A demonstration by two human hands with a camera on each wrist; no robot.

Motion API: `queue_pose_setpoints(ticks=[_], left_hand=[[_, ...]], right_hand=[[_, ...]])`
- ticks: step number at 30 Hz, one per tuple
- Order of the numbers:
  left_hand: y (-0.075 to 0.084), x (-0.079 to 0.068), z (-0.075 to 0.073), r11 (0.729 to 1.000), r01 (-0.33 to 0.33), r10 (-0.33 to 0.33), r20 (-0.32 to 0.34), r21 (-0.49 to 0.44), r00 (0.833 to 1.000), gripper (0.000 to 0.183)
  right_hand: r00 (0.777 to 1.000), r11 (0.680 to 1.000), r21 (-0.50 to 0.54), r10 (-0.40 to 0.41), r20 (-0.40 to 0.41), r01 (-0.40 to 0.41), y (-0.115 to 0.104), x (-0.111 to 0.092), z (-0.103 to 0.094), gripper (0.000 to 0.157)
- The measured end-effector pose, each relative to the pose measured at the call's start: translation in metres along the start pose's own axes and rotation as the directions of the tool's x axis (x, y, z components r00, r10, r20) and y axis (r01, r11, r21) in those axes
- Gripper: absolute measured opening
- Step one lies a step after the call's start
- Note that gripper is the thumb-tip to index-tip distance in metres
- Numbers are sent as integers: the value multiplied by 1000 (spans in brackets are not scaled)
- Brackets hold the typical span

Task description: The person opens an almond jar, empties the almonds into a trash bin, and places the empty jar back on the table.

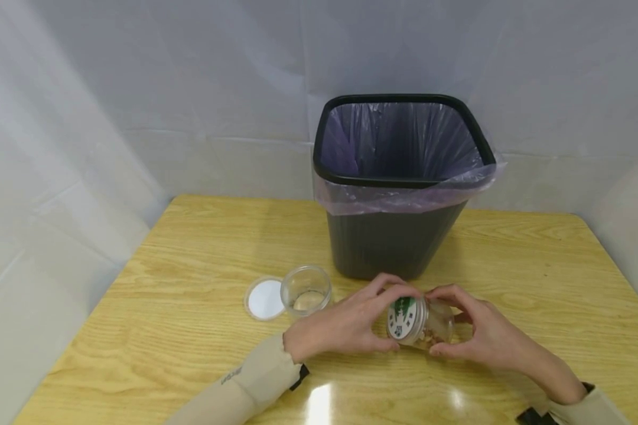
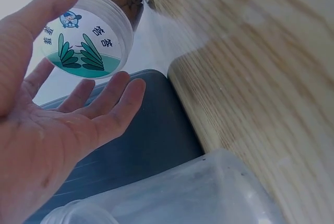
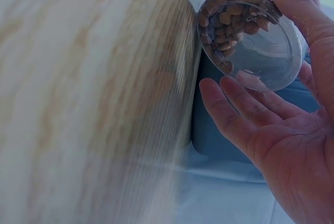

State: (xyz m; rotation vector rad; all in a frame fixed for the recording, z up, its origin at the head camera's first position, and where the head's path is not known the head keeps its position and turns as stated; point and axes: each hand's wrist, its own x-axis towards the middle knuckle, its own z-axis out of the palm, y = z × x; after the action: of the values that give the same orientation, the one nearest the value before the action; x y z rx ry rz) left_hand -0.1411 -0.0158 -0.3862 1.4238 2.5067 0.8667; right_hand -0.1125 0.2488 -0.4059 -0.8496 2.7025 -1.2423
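A clear plastic jar (image 1: 440, 323) is held tilted on its side, low over the table, its base towards the right. Small brown pellets (image 3: 229, 23) lie inside it. Its round lid (image 1: 402, 319), printed with green leaves and dark characters, faces left and sits on the jar. The left hand (image 1: 348, 321) grips the lid by its edge, thumb on one side and fingers on the other. At the base end, the right hand (image 1: 491, 333) holds the jar body between thumb and fingers. The left wrist view shows the lid's label (image 2: 81, 46) plainly.
Behind the hands stands a black bin (image 1: 393, 236) lined with a purple bag (image 1: 383, 198). Left of it are an open clear jar (image 1: 305, 289) and a round white-centred lid (image 1: 264, 299) lying flat beside it. White sheeting (image 1: 218, 71) hangs around the wooden table (image 1: 181, 283).
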Motion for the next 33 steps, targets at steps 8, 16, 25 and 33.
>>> queue_pose_setpoints(ticks=[8,16,25,33], left_hand=[[0,0,-1,999,30,-30,15,-10,999,87],[0,-1,-2,995,93,-92,45,-33,995,86],[1,-2,-2,990,136,-133,67,-39,989,82],[0,-2,-1,987,153,-150,72,-48,986,79]], right_hand=[[1000,1000,5,-2,1,2,0,0,0,69],[1000,1000,-2,5,3,-5,1,0,0,69],[1000,1000,-5,12,0,-12,1,0,1,69],[1000,1000,-5,-7,-5,7,1,1,1,69]])
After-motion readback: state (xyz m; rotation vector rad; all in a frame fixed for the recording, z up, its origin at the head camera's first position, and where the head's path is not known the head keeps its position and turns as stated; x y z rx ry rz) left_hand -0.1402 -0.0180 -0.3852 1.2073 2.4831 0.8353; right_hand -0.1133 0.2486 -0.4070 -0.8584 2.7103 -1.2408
